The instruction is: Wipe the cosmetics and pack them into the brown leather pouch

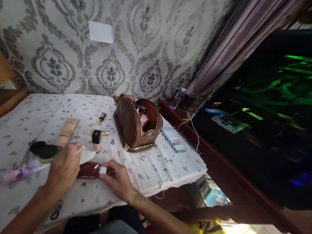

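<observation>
My right hand (119, 177) pinches the white cap of a dark red bottle (91, 170) lying on the patterned cloth. At the bottle's other end, my left hand (65, 166) is closed on a crumpled white tissue (87, 156). Its fingers partly hide the bottle, so whether they also grip it I cannot tell. Behind the hands stand a black-capped beige bottle (97, 140) and a small gold-and-black tube (101, 118). Near my left hand lie a beige squeeze tube (67, 132), a round dark compact (48, 152) and a pink-and-white tube (25, 170).
An open brown cosmetic bag (129, 123) with several items inside sits right of the hands. A blurred flat item (174, 139) lies beyond it near the cloth's edge. Further right are a clear bottle (178, 98), white cables and a computer case (256, 122) with green lights.
</observation>
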Demonstrator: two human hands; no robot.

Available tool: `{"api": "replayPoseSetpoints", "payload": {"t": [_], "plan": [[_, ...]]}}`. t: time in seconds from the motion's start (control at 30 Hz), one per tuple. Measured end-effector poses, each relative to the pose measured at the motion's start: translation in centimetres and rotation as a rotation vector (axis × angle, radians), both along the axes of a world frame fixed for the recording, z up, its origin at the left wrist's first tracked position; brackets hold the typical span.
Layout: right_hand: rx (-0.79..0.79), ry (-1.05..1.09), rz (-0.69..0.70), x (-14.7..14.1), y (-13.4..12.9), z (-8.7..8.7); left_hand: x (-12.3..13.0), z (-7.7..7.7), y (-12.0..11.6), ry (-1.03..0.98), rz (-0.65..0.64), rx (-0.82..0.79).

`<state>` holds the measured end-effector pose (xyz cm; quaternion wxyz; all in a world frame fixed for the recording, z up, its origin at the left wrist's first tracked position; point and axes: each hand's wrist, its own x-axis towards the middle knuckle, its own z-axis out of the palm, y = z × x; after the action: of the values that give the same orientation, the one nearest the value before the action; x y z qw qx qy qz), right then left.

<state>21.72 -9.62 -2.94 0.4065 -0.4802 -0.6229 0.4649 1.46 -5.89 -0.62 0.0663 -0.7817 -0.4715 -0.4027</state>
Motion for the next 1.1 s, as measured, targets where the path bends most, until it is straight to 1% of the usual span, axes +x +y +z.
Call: {"api": "replayPoseSetpoints", "payload": {"t": [0.03,0.1,0.2,0.27,0.37,0.47,0.53,0.63,0.7,0.8,0.93,1.1], "plan": [[0.005,-0.003,0.002,0.0,0.0,0.0,0.3,0.1,0.0,0.063,0.013,0.006],[0.016,-0.013,0.002,0.1,0.1,-0.2,1.1,0.1,-0.3,0.220,-0.011,0.008],[0.021,-0.017,-0.002,0.1,0.3,-0.6,1.8,0.3,-1.2,0.345,-0.131,-0.005],[0.017,-0.006,-0.003,0.1,0.4,-0.7,1.7,0.5,-1.8,0.360,-0.212,-0.025],[0.005,0.021,-0.004,0.0,0.4,-0.9,0.6,0.9,-2.3,0.339,-0.318,-0.124],[-0.004,0.039,0.003,0.0,0.4,-0.8,-0.4,0.7,-2.7,0.274,-0.352,-0.217],[0.005,0.037,0.000,0.0,0.4,-0.7,-0.6,0.4,-2.9,0.216,-0.337,-0.232],[0.030,0.014,0.004,0.1,0.4,-0.5,-0.1,-0.1,-3.5,0.156,-0.290,-0.177],[0.048,0.000,0.012,0.1,0.4,-0.5,0.7,-0.4,-4.1,0.178,-0.293,-0.118],[0.079,-0.025,0.016,0.2,0.4,-0.6,1.8,-0.8,-4.9,0.272,-0.276,-0.050],[0.109,-0.080,0.002,0.2,0.4,-0.8,2.0,-1.2,-5.4,0.357,-0.133,-0.019],[0.145,-0.106,0.014,0.3,0.4,-0.9,0.7,-1.2,-5.4,0.320,0.104,-0.087]]}}
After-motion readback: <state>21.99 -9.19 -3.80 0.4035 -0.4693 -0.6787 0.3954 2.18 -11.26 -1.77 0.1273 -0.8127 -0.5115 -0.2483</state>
